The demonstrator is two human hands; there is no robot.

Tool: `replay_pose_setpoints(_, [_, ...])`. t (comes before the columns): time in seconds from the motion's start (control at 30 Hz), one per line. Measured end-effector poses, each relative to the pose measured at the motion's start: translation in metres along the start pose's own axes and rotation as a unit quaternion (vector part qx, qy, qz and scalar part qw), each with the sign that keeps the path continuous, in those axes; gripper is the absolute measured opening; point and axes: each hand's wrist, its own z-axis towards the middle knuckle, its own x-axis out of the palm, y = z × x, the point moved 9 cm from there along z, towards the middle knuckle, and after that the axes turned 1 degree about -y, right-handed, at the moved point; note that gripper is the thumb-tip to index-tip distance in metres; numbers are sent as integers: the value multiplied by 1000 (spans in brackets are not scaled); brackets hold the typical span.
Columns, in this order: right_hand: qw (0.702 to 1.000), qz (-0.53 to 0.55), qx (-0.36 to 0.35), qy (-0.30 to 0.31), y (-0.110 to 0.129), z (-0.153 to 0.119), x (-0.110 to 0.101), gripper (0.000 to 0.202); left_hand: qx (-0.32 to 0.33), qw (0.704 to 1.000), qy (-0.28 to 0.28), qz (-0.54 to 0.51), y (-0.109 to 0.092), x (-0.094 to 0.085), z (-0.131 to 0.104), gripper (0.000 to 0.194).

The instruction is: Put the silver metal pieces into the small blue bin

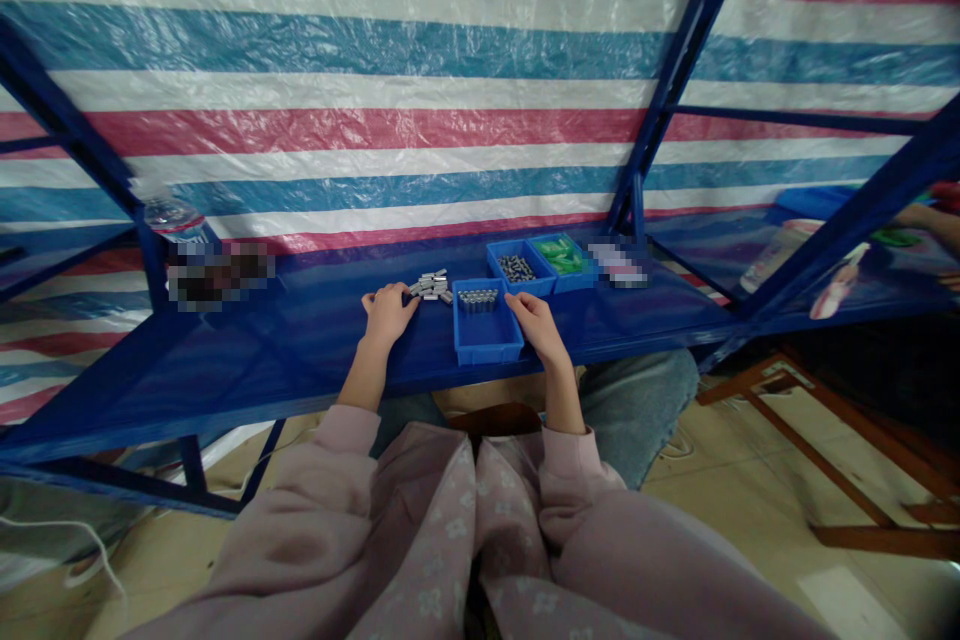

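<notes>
A blue bin (487, 354) stands near the front edge of the blue table, with small metal cylinders (480, 300) lined up along its far side. Left of it lies a loose pile of metal cylinders (430, 286). My left hand (388, 312) rests at the left of this pile, its fingers bent and apart, the fingertips by the nearest pieces. At the bin's right rim is my right hand (534, 320), its fingers pressed together against the edge of the bin.
Behind the bin stand a blue bin of small metal parts (517, 268) and another holding green pieces (559, 254). A plastic bottle (176, 220) is at the left. Blue frame posts (660, 110) rise at the right, beyond which a person's arm (930, 220) shows.
</notes>
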Motion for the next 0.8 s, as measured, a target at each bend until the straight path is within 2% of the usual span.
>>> replay_pose_setpoints(0.43, [1000,-1,3,3,-2,0,0,43,-12,1000,-11,11,2,-2,4,20])
replay_pose_setpoints(0.8, [1000,-6,3,4,-1,0,1,45,-54,998,-13,-16,9,-7,4,19])
